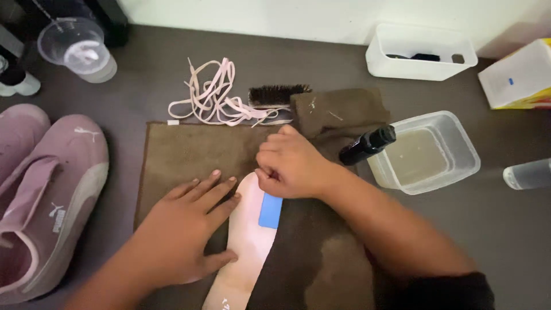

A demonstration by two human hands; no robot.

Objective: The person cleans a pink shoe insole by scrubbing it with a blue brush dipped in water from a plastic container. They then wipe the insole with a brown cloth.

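A pale pink shoe insole (248,241) with a blue patch (270,210) lies on a brown towel (183,155). My left hand (183,229) rests flat on the towel, fingers spread, pressing against the insole's left edge. At the insole's top end my right hand (290,163) is curled into a fist, with a fold of the brown towel bunched under it. What the fist grips is hidden by the fingers.
Two mauve shoes (49,195) lie at left. Pink laces (212,97) and a bristle brush (275,95) sit behind the towel. A dark spray bottle (367,145) leans by a tub of cloudy water (425,152). A white bin (419,51), plastic cup (80,49) and box (519,74) stand further back.
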